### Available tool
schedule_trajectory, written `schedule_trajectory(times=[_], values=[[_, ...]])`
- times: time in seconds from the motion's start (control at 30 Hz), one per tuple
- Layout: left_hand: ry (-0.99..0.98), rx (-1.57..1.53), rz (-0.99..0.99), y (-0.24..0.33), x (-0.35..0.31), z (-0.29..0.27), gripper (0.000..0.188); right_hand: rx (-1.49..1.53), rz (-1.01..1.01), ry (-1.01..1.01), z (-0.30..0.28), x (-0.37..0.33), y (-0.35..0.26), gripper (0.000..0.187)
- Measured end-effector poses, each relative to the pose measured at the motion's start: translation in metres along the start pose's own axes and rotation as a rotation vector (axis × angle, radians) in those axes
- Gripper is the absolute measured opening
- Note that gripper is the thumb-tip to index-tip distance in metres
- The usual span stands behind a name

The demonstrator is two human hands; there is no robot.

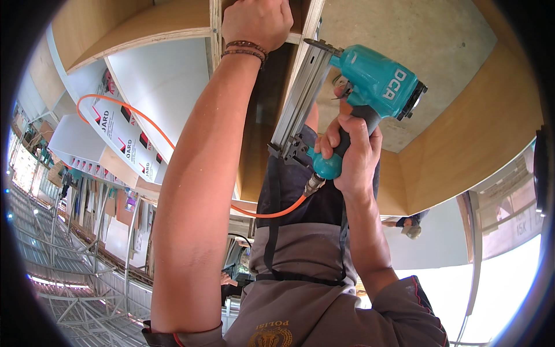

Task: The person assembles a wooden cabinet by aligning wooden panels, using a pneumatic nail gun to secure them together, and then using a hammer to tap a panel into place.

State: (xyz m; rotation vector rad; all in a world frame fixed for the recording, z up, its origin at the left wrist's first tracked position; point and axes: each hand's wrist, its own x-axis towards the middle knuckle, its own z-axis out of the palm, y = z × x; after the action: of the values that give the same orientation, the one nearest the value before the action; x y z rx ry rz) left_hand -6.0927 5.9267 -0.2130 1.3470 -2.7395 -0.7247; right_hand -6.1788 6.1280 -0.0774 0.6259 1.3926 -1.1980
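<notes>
My right hand (358, 144) is wrapped round the dark grip of a teal pneumatic nail gun (376, 78), one finger near its trigger. The gun's long grey magazine (300, 104) slants along the left side, and its nose points toward a plywood divider at the top. An orange air hose (272, 215) joins the fitting under the grip and runs left behind my left forearm. At the top edge of the picture, my left hand (257, 23) is curled closed against the wooden cabinet frame (215, 34). Its fingertips are out of sight, so whatever it grips is hidden.
Plywood cabinet panels (480, 133) surround my arms on the right and at the top. To the left stand white-faced boards (162, 69) and a panel with printed film (124, 130). Farther off, another person (411, 225) shows in part at the right. Boards lean beneath a metal roof frame.
</notes>
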Motion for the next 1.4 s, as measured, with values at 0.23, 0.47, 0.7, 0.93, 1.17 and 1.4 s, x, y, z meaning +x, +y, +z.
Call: schedule_trajectory(times=[0.23, 0.47, 0.7, 0.93, 1.17, 1.4], values=[[-0.032, -0.008, -0.010, 0.002, 0.002, -0.001, 0.014, -0.009, -0.004, 0.068, 0.019, -0.009, -0.009, 0.022], [-0.030, -0.019, 0.005, -0.002, 0.000, 0.002, 0.014, -0.037, 0.044, 0.133, 0.037, -0.017, -0.019, 0.025], [-0.057, -0.043, -0.015, -0.001, 0.000, 0.004, 0.019, 0.077, 0.163, 0.235, 0.062, -0.022, -0.038, 0.025], [-0.095, -0.037, -0.053, -0.005, 0.000, 0.006, 0.021, 0.097, 0.202, 0.237, 0.078, -0.017, -0.052, 0.021], [-0.119, -0.049, -0.057, -0.005, 0.000, 0.009, 0.021, 0.150, 0.243, 0.218, 0.072, -0.014, -0.055, 0.017], [-0.121, -0.062, -0.085, -0.004, 0.000, 0.008, 0.020, 0.147, 0.250, 0.231, 0.073, -0.014, -0.054, 0.014]])
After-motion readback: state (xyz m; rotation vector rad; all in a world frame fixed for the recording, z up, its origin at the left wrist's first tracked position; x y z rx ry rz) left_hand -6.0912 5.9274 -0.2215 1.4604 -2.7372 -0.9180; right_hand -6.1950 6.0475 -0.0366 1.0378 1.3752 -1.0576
